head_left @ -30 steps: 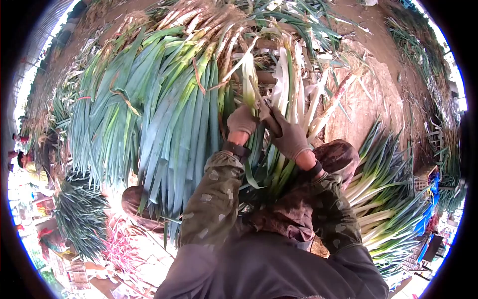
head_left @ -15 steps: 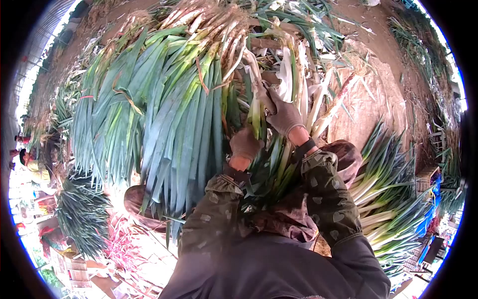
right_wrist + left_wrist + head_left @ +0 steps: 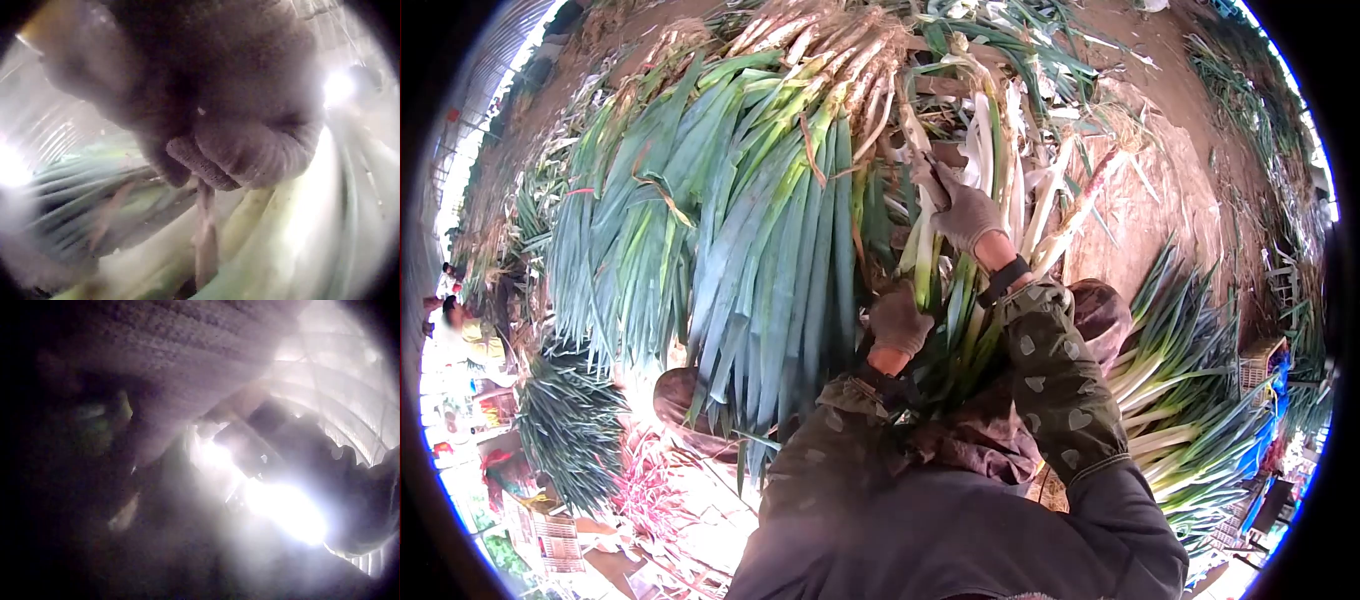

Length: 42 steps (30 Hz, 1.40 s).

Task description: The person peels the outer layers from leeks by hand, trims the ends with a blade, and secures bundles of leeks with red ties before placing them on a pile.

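Note:
My gloved left hand (image 3: 902, 320) grips a leek (image 3: 925, 255) low on its green part, and the pale stalk slants up from it. Farther up, my gloved right hand (image 3: 972, 216) has its fingers curled round a narrow dark knife-like tool (image 3: 940, 172), whose exact kind I cannot tell. Its fingertips overlap the upper stalk in the head view. In the right wrist view, a thin brownish strip (image 3: 205, 237) hangs below the curled fingers (image 3: 259, 153), over pale leek stalks. The left wrist view is mostly dark glove and glare.
A thick heap of leeks (image 3: 770, 230) lies to the left, roots away from me. Pale-stemmed leeks (image 3: 1170, 400) are spread at the right. Beyond my right hand lies a brown sheet (image 3: 1150, 200) with leek stalks at its edge. Darker green bundles (image 3: 565, 430) stand at lower left.
My left hand has moved down toward my body, while my right hand first rose along the stalk. The held leek's white end is now partly covered near the right fingertips.

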Motion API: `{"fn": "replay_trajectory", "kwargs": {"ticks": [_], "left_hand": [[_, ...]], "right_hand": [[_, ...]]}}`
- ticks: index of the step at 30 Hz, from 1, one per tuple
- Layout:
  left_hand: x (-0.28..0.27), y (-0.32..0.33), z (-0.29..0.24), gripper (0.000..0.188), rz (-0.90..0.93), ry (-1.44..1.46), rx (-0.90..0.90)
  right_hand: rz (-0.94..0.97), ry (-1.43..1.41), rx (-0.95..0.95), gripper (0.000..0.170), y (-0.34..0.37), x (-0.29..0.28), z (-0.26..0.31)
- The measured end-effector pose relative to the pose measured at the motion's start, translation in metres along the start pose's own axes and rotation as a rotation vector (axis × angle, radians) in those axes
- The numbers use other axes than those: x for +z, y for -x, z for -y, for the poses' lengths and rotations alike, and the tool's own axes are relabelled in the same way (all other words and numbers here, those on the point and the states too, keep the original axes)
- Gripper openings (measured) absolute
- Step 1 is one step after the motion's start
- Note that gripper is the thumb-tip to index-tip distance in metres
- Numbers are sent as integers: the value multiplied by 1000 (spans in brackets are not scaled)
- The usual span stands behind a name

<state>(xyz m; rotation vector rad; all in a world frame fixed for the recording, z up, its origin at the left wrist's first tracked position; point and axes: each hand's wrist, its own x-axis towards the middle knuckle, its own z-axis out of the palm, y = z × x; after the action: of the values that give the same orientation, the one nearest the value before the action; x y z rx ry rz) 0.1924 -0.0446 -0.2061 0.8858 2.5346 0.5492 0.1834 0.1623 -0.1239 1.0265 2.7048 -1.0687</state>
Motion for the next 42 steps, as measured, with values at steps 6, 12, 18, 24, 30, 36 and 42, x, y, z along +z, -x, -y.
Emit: {"fn": "replay_trajectory", "kwargs": {"ticks": [6,12,18,24,30,36,42], "left_hand": [[0,13,-8,40,-65,94,-5],[-7,-3,-15,38,-186,110,102],[-8,-12,-33,39,-153,55,104],[17,12,-52,45,-134,42,210],[-8,31,-30,18,-154,33,430],[-167,-53,14,28,-658,-606,166],[-202,-112,29,52,-301,-732,-75]], "right_hand": [[-53,-210,-34,80,89,-3,-18],[-80,-227,-30,82,205,2,-33],[-117,-305,-51,80,247,11,-47],[-252,-296,-50,81,206,-8,-48],[-249,-263,-343,87,168,5,-12],[5,-223,-310,91,171,28,12],[-40,-298,-273,89,171,35,17]]}}
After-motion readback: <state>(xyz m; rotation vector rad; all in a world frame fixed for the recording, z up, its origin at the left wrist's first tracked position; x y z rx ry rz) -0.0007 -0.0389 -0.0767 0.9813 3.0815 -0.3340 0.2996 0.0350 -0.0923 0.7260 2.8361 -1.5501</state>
